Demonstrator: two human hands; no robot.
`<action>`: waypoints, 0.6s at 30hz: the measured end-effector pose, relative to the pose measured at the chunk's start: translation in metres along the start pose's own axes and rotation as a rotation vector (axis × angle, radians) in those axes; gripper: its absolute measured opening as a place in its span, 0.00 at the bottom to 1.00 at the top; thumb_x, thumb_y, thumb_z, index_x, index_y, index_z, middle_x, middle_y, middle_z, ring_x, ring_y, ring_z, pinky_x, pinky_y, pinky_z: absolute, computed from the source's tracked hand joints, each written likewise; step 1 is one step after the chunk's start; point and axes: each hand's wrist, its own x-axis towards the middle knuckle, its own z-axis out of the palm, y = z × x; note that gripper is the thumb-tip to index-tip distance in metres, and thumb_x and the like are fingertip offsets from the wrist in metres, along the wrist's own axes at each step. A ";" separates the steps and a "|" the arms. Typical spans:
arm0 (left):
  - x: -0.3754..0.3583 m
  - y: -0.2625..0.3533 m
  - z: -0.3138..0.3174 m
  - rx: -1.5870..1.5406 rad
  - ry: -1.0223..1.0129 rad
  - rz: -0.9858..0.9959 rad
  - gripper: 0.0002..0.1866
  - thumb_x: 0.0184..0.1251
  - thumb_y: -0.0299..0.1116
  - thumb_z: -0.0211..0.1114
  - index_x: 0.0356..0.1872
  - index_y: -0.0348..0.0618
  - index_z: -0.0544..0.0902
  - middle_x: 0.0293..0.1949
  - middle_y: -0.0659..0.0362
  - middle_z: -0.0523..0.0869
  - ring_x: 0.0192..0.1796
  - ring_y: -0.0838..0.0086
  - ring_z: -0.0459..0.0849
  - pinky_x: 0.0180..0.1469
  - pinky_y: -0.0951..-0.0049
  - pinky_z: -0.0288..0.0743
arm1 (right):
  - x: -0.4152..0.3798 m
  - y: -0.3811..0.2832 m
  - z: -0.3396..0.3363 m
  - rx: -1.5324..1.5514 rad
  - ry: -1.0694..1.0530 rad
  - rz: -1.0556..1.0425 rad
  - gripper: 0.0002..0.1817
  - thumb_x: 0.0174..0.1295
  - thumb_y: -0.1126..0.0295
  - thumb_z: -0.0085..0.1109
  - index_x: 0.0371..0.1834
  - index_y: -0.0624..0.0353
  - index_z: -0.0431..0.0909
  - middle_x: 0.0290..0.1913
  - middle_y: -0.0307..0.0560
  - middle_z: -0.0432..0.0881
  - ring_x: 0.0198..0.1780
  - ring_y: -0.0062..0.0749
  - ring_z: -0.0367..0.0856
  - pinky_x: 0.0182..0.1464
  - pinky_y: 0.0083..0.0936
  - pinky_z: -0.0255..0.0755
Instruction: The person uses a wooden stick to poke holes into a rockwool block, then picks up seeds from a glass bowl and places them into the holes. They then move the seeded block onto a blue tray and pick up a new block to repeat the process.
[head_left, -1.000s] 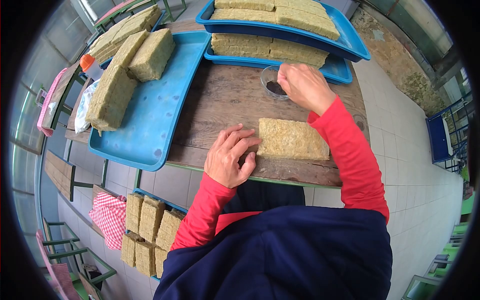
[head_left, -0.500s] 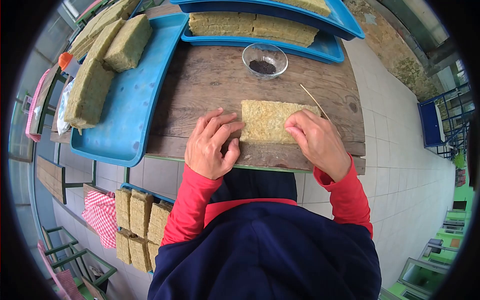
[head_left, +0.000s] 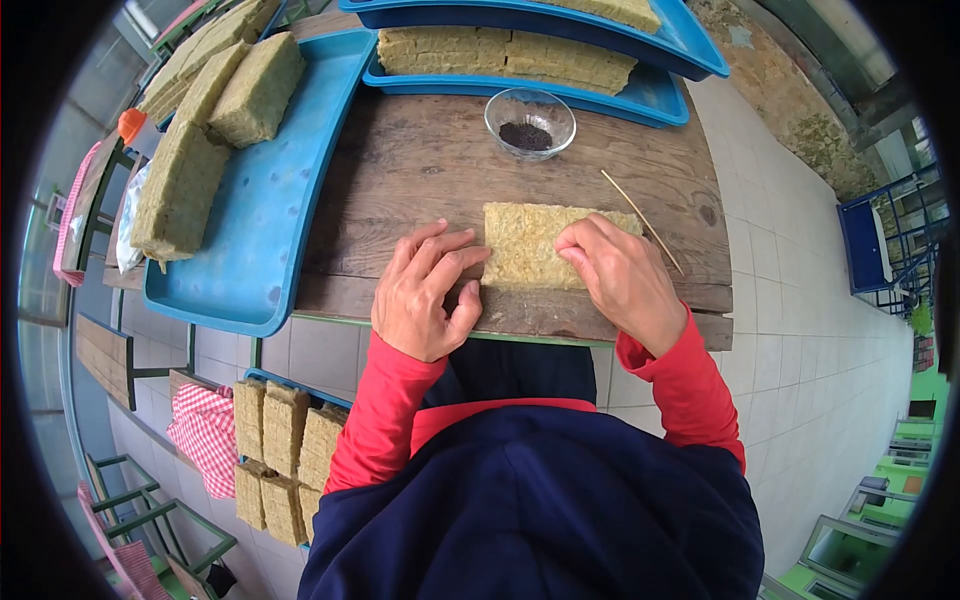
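- Yellowish fibrous rectangular slab (head_left: 525, 245) lies flat on the brown wooden worktop (head_left: 420, 170); well to its left, a blue plastic tray (head_left: 265, 220) bears similar blocks (head_left: 185, 190).
- Left hand (head_left: 428, 290): fingers spread, grasping nothing, tips against the slab's left edge, probably steadying it.
- Transparent glass bowl (head_left: 561, 120) of dark grains (head_left: 525, 136): behind the slab, likely for easy reach.
- Right hand (head_left: 630, 285): over the slab's right half, thumb and forefinger pinched; cannot tell whether they hold anything.
- Thin pale stick (head_left: 642, 222): by the slab's far right corner, seemingly kept handy.
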 end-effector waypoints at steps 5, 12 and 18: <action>0.000 0.001 -0.001 0.011 -0.004 -0.004 0.16 0.46 0.27 0.62 0.41 0.45 0.85 0.48 0.57 0.85 0.57 0.55 0.78 0.59 0.60 0.74 | 0.000 0.001 -0.003 0.030 0.035 0.009 0.03 0.62 0.74 0.58 0.36 0.60 0.76 0.33 0.49 0.78 0.32 0.47 0.80 0.34 0.38 0.72; 0.000 0.001 0.000 0.007 -0.007 -0.012 0.17 0.45 0.26 0.61 0.40 0.43 0.85 0.47 0.55 0.85 0.57 0.53 0.78 0.59 0.58 0.73 | -0.010 -0.002 -0.023 0.086 0.022 0.094 0.03 0.61 0.72 0.61 0.34 0.59 0.80 0.32 0.47 0.79 0.31 0.45 0.79 0.33 0.36 0.71; 0.001 0.003 -0.001 0.014 -0.007 -0.020 0.17 0.44 0.26 0.60 0.40 0.43 0.85 0.47 0.55 0.86 0.57 0.53 0.79 0.59 0.58 0.73 | -0.018 0.002 -0.016 0.101 0.025 0.081 0.02 0.60 0.75 0.61 0.33 0.61 0.81 0.28 0.46 0.76 0.29 0.39 0.76 0.33 0.32 0.69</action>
